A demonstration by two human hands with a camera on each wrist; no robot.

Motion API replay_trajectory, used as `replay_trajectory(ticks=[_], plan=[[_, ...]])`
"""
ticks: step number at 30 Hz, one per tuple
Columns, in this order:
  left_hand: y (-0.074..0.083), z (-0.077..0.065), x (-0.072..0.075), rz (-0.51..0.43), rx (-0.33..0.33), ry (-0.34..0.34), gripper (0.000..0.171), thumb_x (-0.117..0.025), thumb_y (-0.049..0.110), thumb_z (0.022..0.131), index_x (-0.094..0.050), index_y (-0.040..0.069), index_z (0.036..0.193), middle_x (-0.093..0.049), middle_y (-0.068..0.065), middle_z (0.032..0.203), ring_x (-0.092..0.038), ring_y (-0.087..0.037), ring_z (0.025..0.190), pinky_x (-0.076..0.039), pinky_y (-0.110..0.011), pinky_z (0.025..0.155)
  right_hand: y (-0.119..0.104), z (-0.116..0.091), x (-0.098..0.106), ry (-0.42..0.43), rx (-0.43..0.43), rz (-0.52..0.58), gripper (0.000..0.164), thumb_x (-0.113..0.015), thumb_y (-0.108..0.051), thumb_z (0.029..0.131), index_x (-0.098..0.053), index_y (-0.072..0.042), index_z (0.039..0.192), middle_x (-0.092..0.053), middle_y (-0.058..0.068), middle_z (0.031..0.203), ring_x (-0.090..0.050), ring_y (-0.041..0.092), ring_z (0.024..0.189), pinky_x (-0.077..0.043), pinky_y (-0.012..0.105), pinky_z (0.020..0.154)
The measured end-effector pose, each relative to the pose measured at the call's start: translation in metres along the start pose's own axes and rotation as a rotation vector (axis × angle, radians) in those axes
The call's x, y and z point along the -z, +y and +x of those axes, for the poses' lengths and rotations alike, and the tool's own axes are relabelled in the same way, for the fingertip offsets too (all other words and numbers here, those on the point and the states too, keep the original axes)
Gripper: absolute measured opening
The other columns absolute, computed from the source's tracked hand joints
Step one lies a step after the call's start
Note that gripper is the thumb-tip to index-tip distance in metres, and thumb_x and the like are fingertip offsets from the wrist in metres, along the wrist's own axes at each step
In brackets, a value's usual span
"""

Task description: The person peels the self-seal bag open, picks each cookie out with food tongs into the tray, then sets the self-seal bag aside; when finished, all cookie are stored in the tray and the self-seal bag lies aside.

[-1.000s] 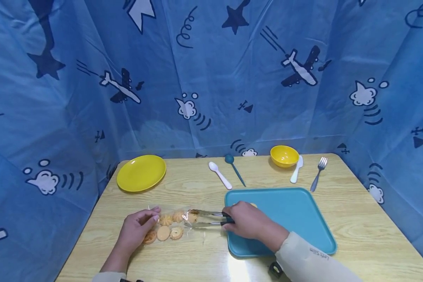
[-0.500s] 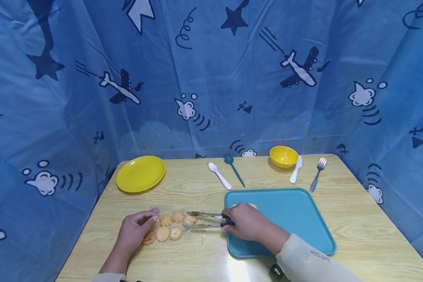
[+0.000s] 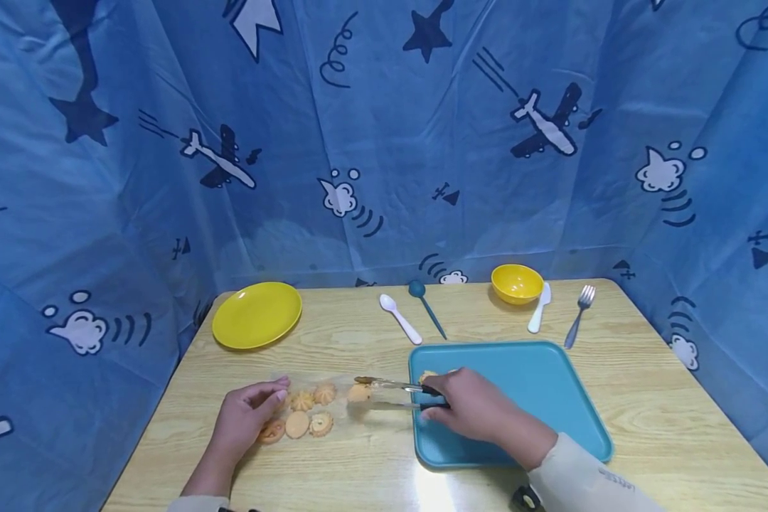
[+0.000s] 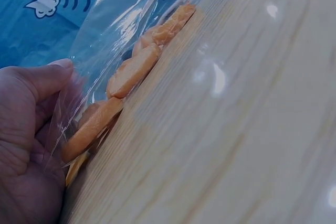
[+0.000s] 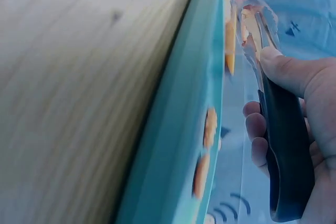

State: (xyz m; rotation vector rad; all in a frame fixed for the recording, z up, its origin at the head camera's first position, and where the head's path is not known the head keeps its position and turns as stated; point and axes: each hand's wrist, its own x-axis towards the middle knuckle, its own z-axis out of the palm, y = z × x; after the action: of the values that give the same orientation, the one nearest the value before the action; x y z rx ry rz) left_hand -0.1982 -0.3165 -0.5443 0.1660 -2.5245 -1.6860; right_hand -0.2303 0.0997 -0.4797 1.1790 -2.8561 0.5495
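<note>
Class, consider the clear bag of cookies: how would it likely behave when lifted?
The clear bag would probably flop, since its thin film creases near the left hand. The cookies inside would likely slide and bunch up, as no divider shows between them. They may crumble, given their baked look.

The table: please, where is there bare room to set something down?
Bare table lies between the yellow plate and white spoon, and right of the blue tray. Crowded: between left hand and tray, where clear bag and tongs are; and behind the tray, with fork, knife and bowl.
</note>
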Motion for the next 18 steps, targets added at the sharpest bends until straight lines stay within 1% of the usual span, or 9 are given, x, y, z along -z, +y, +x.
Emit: replay_trajectory(ticks=[3, 8, 10, 13, 16, 18], plan=[[0.0, 0.0, 0.0, -0.001, 0.001, 0.003, 0.03, -0.076, 0.035, 0.093, -0.077, 0.016, 0.116, -0.071, 0.003, 0.131, -0.059, -0.009, 0.131, -0.047, -0.008, 0.099, 0.009, -0.014, 0.008, 0.03, -0.037, 0.004, 0.028, -0.076, -0.04, 0.092, -0.07, -0.017, 0.108, -0.053, -0.017, 0.072, -0.045, 0.001, 0.061, -0.038, 0.021, 0.055], [0.0, 0.0, 0.0, -0.047, -0.016, -0.001, 0.033, -0.077, 0.036, 0.091, -0.077, 0.012, 0.114, -0.072, -0.001, 0.13, -0.062, 0.001, 0.123, -0.049, -0.009, 0.098, 0.031, -0.043, 0.024, 0.071, -0.145, -0.001, 0.035, -0.078, -0.037, 0.09, -0.072, -0.013, 0.116, -0.055, -0.016, 0.073, -0.044, -0.001, 0.06, -0.037, 0.019, 0.053], [0.0, 0.001, 0.001, -0.061, -0.023, 0.001, 0.033, -0.078, 0.035, 0.091, -0.077, 0.011, 0.113, -0.072, -0.002, 0.129, -0.062, 0.004, 0.12, -0.049, -0.009, 0.097, 0.041, -0.054, 0.03, 0.073, -0.202, 0.007, 0.037, -0.079, -0.036, 0.09, -0.072, -0.012, 0.118, -0.056, -0.016, 0.074, -0.045, 0.0, 0.06, -0.037, 0.019, 0.051], [-0.001, 0.002, 0.001, -0.058, -0.021, 0.016, 0.033, -0.078, 0.035, 0.091, -0.077, 0.01, 0.112, -0.073, -0.002, 0.128, -0.062, 0.007, 0.118, -0.049, -0.008, 0.096, 0.054, -0.068, 0.039, 0.058, -0.282, 0.014, 0.037, -0.079, -0.035, 0.09, -0.072, -0.012, 0.119, -0.057, -0.014, 0.073, -0.046, 0.002, 0.06, -0.037, 0.02, 0.05], [-0.002, 0.002, 0.001, -0.054, -0.008, 0.023, 0.033, -0.078, 0.036, 0.091, -0.077, 0.01, 0.111, -0.073, -0.002, 0.127, -0.061, 0.008, 0.118, -0.049, -0.008, 0.096, 0.067, -0.084, 0.044, 0.048, -0.34, -0.027, 0.04, -0.079, -0.036, 0.09, -0.072, -0.011, 0.12, -0.056, -0.013, 0.07, -0.046, 0.004, 0.061, -0.036, 0.02, 0.05], [-0.002, 0.002, 0.0, -0.057, -0.002, 0.023, 0.033, -0.078, 0.035, 0.09, -0.077, 0.009, 0.11, -0.073, -0.002, 0.127, -0.061, 0.008, 0.117, -0.049, -0.008, 0.097, 0.075, -0.094, 0.047, 0.045, -0.369, -0.054, 0.046, -0.079, -0.038, 0.089, -0.071, -0.009, 0.124, -0.055, -0.013, 0.069, -0.045, 0.005, 0.06, -0.034, 0.021, 0.049]])
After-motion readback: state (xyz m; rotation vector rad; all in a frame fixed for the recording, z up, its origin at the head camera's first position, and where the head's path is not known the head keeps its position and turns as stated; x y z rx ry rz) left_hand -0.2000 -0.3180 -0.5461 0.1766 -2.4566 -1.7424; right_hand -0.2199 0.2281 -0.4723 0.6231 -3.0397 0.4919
